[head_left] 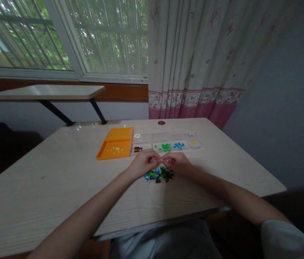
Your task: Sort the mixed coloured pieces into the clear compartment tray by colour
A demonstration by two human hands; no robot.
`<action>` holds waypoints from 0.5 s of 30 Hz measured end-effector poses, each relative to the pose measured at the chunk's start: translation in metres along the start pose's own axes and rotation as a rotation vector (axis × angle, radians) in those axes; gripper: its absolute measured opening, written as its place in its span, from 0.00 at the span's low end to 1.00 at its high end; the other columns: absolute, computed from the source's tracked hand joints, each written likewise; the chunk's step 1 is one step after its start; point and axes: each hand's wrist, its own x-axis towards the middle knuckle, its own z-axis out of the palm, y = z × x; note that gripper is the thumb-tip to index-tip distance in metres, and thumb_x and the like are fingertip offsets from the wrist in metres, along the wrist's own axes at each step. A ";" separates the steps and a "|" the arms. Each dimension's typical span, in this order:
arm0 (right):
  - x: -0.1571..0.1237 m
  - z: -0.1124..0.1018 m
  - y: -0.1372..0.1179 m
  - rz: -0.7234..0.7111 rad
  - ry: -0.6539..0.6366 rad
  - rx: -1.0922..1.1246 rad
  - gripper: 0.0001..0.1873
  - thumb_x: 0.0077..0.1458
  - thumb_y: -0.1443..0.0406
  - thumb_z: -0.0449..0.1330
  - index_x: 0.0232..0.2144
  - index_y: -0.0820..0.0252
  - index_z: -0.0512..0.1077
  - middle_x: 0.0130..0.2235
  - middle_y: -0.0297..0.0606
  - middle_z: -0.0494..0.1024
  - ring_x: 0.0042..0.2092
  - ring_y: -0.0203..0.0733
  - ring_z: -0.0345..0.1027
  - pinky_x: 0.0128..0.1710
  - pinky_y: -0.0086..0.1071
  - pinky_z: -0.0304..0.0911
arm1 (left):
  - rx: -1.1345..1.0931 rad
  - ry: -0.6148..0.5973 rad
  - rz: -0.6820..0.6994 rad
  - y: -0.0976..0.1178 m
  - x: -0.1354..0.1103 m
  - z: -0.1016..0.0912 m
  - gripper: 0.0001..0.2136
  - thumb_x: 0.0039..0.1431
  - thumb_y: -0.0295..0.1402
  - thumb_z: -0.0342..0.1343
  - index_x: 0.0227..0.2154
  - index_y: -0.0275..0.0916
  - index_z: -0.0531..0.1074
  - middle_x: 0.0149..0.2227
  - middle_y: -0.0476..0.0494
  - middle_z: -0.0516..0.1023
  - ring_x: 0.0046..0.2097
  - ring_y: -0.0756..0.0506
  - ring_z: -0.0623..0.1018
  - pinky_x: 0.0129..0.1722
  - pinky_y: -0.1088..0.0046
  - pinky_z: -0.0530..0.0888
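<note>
My left hand and my right hand meet fingertip to fingertip above a small heap of mixed coloured pieces on the pale wooden table. Both hands are curled in a pinch. Whatever they pinch is too small to make out. Just behind the hands lies a clear compartment tray holding sorted brown, green, blue and yellow pieces in separate cells. An orange tray with a few pale bits in it sits to the left of the clear tray.
A round cable hole is at the table's far edge. Behind stand a small white shelf on black brackets, a window, and a patterned curtain.
</note>
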 end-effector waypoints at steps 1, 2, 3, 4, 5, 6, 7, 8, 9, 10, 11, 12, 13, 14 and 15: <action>0.000 0.000 0.000 0.000 0.000 -0.006 0.08 0.48 0.62 0.57 0.28 0.60 0.74 0.15 0.27 0.65 0.17 0.27 0.52 0.20 0.21 0.49 | -0.006 -0.005 0.001 0.000 0.000 0.000 0.07 0.52 0.33 0.54 0.28 0.36 0.73 0.26 0.48 0.72 0.27 0.53 0.68 0.26 0.80 0.63; 0.000 0.000 0.000 0.000 -0.003 -0.013 0.08 0.48 0.62 0.57 0.28 0.59 0.74 0.16 0.27 0.65 0.17 0.27 0.53 0.20 0.21 0.49 | -0.012 -0.012 0.003 0.000 0.000 -0.001 0.07 0.52 0.34 0.54 0.28 0.36 0.73 0.26 0.48 0.72 0.27 0.53 0.68 0.26 0.80 0.63; -0.001 0.001 0.001 -0.003 -0.009 -0.022 0.09 0.48 0.61 0.57 0.28 0.59 0.74 0.16 0.27 0.65 0.17 0.27 0.53 0.20 0.21 0.49 | -0.016 -0.020 0.005 0.001 0.000 -0.001 0.08 0.53 0.35 0.54 0.28 0.36 0.73 0.26 0.47 0.72 0.27 0.53 0.68 0.26 0.80 0.63; -0.001 0.001 0.001 -0.009 -0.014 -0.031 0.09 0.49 0.61 0.57 0.28 0.59 0.74 0.16 0.28 0.66 0.17 0.27 0.53 0.21 0.21 0.49 | -0.019 -0.029 0.008 0.001 0.001 -0.002 0.09 0.53 0.36 0.54 0.29 0.36 0.73 0.26 0.47 0.72 0.27 0.53 0.68 0.26 0.80 0.63; -0.001 0.001 0.002 -0.019 -0.018 -0.040 0.09 0.49 0.60 0.57 0.28 0.59 0.74 0.16 0.28 0.66 0.18 0.27 0.54 0.21 0.21 0.49 | -0.020 -0.039 0.009 0.002 0.001 -0.003 0.09 0.53 0.37 0.53 0.29 0.36 0.73 0.26 0.47 0.72 0.27 0.53 0.68 0.25 0.80 0.62; -0.001 0.001 0.002 -0.030 -0.020 -0.049 0.10 0.49 0.60 0.56 0.29 0.59 0.74 0.16 0.28 0.66 0.18 0.28 0.54 0.21 0.21 0.49 | -0.020 -0.049 0.009 0.002 0.001 -0.004 0.10 0.53 0.38 0.53 0.29 0.36 0.73 0.26 0.47 0.72 0.26 0.53 0.68 0.25 0.80 0.62; -0.001 0.000 0.002 -0.042 -0.021 -0.058 0.11 0.49 0.59 0.56 0.29 0.58 0.74 0.16 0.29 0.67 0.18 0.28 0.55 0.21 0.21 0.49 | -0.020 -0.057 0.009 0.002 0.001 -0.004 0.10 0.53 0.38 0.53 0.29 0.36 0.73 0.26 0.47 0.72 0.26 0.53 0.68 0.25 0.80 0.62; -0.001 0.000 0.002 -0.052 -0.021 -0.068 0.11 0.50 0.59 0.56 0.29 0.58 0.74 0.17 0.29 0.67 0.18 0.28 0.55 0.22 0.21 0.50 | -0.020 -0.062 0.010 0.002 0.001 -0.005 0.10 0.53 0.38 0.53 0.28 0.36 0.73 0.26 0.47 0.72 0.26 0.53 0.67 0.25 0.80 0.62; -0.001 0.000 0.002 -0.060 -0.024 -0.076 0.12 0.50 0.58 0.56 0.29 0.59 0.74 0.17 0.29 0.67 0.19 0.28 0.56 0.22 0.22 0.50 | -0.020 -0.063 0.011 0.002 0.001 -0.005 0.11 0.53 0.39 0.53 0.28 0.36 0.73 0.26 0.47 0.72 0.26 0.53 0.68 0.25 0.80 0.62; -0.001 -0.001 0.002 -0.065 -0.028 -0.085 0.12 0.50 0.58 0.56 0.29 0.59 0.74 0.16 0.29 0.67 0.19 0.29 0.56 0.22 0.22 0.50 | -0.019 -0.062 0.010 0.002 0.001 -0.005 0.11 0.53 0.39 0.53 0.28 0.36 0.73 0.25 0.47 0.72 0.26 0.53 0.68 0.25 0.80 0.62; -0.001 -0.002 0.001 -0.067 -0.034 -0.092 0.12 0.50 0.58 0.56 0.28 0.59 0.74 0.16 0.29 0.67 0.19 0.29 0.56 0.22 0.22 0.50 | -0.018 -0.060 0.008 0.002 0.001 -0.005 0.11 0.53 0.39 0.54 0.28 0.36 0.73 0.25 0.47 0.71 0.26 0.53 0.67 0.25 0.79 0.62; -0.001 -0.003 0.001 -0.066 -0.041 -0.097 0.12 0.50 0.58 0.56 0.28 0.59 0.74 0.16 0.29 0.66 0.19 0.29 0.56 0.22 0.22 0.50 | -0.018 -0.059 0.004 0.002 0.000 -0.004 0.10 0.52 0.39 0.54 0.28 0.36 0.73 0.25 0.47 0.71 0.26 0.53 0.67 0.25 0.79 0.62; -0.001 -0.004 0.001 -0.065 -0.054 -0.099 0.12 0.50 0.57 0.56 0.29 0.59 0.74 0.17 0.29 0.66 0.19 0.29 0.56 0.22 0.22 0.50 | -0.019 -0.058 -0.001 0.002 0.000 -0.004 0.10 0.52 0.38 0.54 0.27 0.36 0.73 0.25 0.47 0.71 0.25 0.53 0.67 0.24 0.80 0.62; 0.000 -0.005 0.001 -0.064 -0.077 -0.101 0.12 0.51 0.58 0.55 0.29 0.59 0.74 0.17 0.29 0.67 0.20 0.29 0.57 0.22 0.22 0.50 | -0.021 -0.057 -0.004 0.002 0.000 -0.004 0.09 0.52 0.38 0.54 0.27 0.36 0.73 0.25 0.48 0.71 0.25 0.53 0.67 0.24 0.80 0.62; 0.001 -0.007 0.002 -0.062 -0.107 -0.101 0.11 0.51 0.58 0.55 0.29 0.58 0.73 0.18 0.29 0.67 0.20 0.29 0.58 0.23 0.22 0.50 | -0.024 -0.052 -0.007 0.002 0.001 -0.005 0.09 0.52 0.36 0.54 0.27 0.36 0.73 0.25 0.48 0.71 0.25 0.53 0.66 0.24 0.80 0.62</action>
